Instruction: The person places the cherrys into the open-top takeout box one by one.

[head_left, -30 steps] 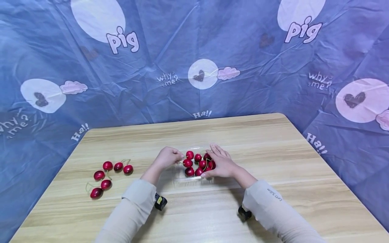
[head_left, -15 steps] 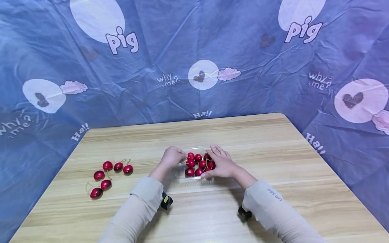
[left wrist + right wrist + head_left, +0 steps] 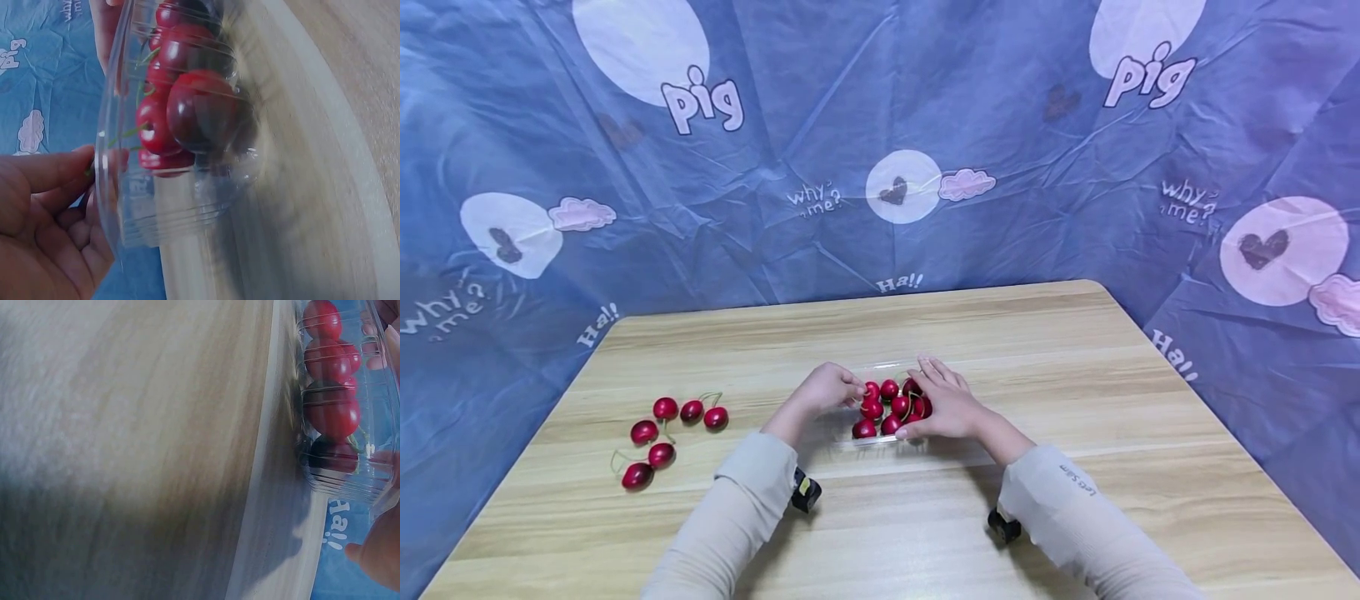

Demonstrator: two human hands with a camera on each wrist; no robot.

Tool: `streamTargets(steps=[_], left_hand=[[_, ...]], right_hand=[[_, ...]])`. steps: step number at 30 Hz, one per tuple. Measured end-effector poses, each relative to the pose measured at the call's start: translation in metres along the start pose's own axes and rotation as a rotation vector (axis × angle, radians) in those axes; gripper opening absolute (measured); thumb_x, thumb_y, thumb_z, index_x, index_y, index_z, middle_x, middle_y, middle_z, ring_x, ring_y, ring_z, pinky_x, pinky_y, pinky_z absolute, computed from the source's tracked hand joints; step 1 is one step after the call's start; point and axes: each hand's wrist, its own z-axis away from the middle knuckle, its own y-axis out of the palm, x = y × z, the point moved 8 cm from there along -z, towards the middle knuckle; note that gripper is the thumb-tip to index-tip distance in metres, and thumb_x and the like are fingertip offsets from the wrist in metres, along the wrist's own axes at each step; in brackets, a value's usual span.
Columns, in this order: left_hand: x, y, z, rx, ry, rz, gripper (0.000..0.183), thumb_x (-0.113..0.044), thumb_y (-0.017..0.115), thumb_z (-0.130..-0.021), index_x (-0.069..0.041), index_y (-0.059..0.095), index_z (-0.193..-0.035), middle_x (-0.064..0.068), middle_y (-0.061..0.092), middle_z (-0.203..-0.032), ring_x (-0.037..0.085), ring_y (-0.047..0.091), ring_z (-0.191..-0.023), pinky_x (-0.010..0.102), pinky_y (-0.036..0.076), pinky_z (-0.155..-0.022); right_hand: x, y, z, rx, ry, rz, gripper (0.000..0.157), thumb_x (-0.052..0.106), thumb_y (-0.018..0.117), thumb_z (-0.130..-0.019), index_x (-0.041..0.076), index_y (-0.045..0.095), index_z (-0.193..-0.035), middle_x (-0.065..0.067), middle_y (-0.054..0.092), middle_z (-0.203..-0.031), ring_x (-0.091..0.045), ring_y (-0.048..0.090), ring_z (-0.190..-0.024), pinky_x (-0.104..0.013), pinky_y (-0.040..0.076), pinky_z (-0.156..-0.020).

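Observation:
A clear plastic container [image 3: 880,367] [image 3: 128,209] [image 3: 350,485] stands at the middle of a wooden table [image 3: 1075,375]. It holds several red cherries [image 3: 889,408] [image 3: 200,112] [image 3: 331,409]. My left hand [image 3: 852,392] [image 3: 59,206] is at the container's left rim with its fingers curled. It pinches the green stem of a cherry [image 3: 871,390] that rests among the others. My right hand [image 3: 943,404] [image 3: 382,550] holds the container's right side, with the fingers along the far wall and the thumb at the front.
Several loose cherries with stems [image 3: 664,433] lie on the table to the left. A wrinkled blue printed cloth [image 3: 880,125] hangs behind and around the table. Small black camera units [image 3: 805,492] [image 3: 1003,527] sit under both wrists.
My left hand has moved a little to the right, up to the container's rim, and the cherry it holds has come down among the others. The right hand has stayed put.

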Motion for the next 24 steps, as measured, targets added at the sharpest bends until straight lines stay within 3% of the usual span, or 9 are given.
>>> streamTargets(steps=[9, 18, 24], left_hand=[[-0.001, 0.008, 0.0, 0.08, 0.074, 0.038, 0.012, 0.003, 0.061, -0.075, 0.004, 0.062, -0.087, 0.009, 0.062, -0.075, 0.018, 0.059, -0.067, 0.031, 0.049, -0.068], [-0.006, 0.001, 0.001, 0.02, 0.141, -0.171, 0.009, -0.001, 0.066, -0.07, -0.002, 0.062, -0.078, 0.001, 0.057, -0.068, 0.013, 0.054, -0.063, 0.023, 0.045, -0.059], [-0.006, -0.004, 0.005, 0.011, 0.17, -0.176, 0.01, -0.001, 0.063, -0.073, 0.001, 0.063, -0.083, 0.002, 0.058, -0.069, 0.013, 0.054, -0.065, 0.024, 0.045, -0.061]], right_hand=[[-0.002, 0.003, -0.001, -0.005, -0.006, 0.007, 0.105, 0.07, 0.055, -0.059, 0.003, 0.026, -0.134, -0.018, 0.01, -0.141, -0.033, 0.003, -0.128, -0.055, 0.008, -0.096], [0.0, 0.001, -0.001, 0.002, 0.007, 0.001, 0.105, 0.069, 0.057, -0.059, 0.005, 0.025, -0.135, -0.016, 0.008, -0.142, -0.031, 0.002, -0.128, -0.052, 0.007, -0.098], [0.001, 0.001, -0.001, 0.0, 0.009, 0.006, 0.106, 0.07, 0.056, -0.058, 0.004, 0.025, -0.135, -0.016, 0.009, -0.142, -0.031, 0.002, -0.128, -0.053, 0.007, -0.098]])
